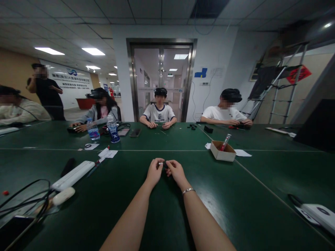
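Observation:
Both my hands meet over the middle of the green table. Between the fingertips is a small dark piece with a shiny metal end; its kind is too small to make out. My left hand pinches the metal end between thumb and fingers. From the other side my right hand, with a silver bracelet at its wrist, is closed on the dark part. Fingers cover much of the piece.
A cardboard box with a red-handled tool stands ahead right. At left lie a white power strip, cables and a phone. Two water bottles stand farther back. Several people sit across the table; one stands on a ladder.

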Demonstrator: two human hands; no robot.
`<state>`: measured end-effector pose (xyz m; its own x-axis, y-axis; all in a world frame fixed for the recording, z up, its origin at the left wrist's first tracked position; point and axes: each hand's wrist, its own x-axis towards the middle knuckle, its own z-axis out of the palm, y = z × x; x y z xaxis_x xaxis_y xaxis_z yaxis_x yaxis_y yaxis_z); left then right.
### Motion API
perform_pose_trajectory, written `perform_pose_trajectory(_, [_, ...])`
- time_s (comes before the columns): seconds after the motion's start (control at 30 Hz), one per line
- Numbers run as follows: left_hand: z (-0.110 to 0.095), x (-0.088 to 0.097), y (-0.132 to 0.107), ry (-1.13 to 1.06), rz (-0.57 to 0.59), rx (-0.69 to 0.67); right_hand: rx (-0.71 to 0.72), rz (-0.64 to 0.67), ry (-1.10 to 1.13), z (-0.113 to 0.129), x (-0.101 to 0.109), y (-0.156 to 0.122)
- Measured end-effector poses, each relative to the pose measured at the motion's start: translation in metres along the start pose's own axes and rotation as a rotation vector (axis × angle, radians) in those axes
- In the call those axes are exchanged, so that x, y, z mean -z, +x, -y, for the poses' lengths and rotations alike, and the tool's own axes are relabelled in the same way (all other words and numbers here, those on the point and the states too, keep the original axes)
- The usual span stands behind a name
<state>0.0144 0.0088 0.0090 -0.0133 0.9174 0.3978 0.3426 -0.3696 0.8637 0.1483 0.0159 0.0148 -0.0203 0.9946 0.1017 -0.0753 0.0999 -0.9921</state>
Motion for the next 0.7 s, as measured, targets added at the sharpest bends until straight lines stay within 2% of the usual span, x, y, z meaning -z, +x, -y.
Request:
perform_pose_trajectory(0.13, [0.0027, -0.0003, 0.0004, -0.003, -0.054, 0.111, 0.030, 0.006, -0.010, -0.0026, -0.0006, -0.0001])
perform_pose_trajectory(0.2, [0.0030, -0.0004, 0.0000, -0.012, -0.045, 0.168, 0.033, 0.015, -0.020, -0.0028, -0.0008, -0.0004])
perform_pose_trajectory(0.27, [0.0027, -0.0007, -0.0001, -0.010, -0.028, 0.160, 0.026, 0.020, -0.034, -0.0018, -0.0008, -0.0009])
perform_pose_trajectory(0.4, [0.0021, -0.0005, 0.0013, 0.017, -0.048, 0.054, 0.021, 0.027, -0.052, 0.0018, -0.0002, -0.0022])
perform_pose_trajectory(0.6, [-0.0004, -0.0001, -0.0001, -0.026, 0.001, 0.163, 0.025, 0.010, -0.037, 0.0022, -0.0009, -0.0026])
perform_pose_trajectory(0.7, [-0.0014, -0.0012, -0.0018, 0.023, 0.024, 0.140, 0.032, 0.000, -0.025, -0.0010, -0.0019, -0.0014])
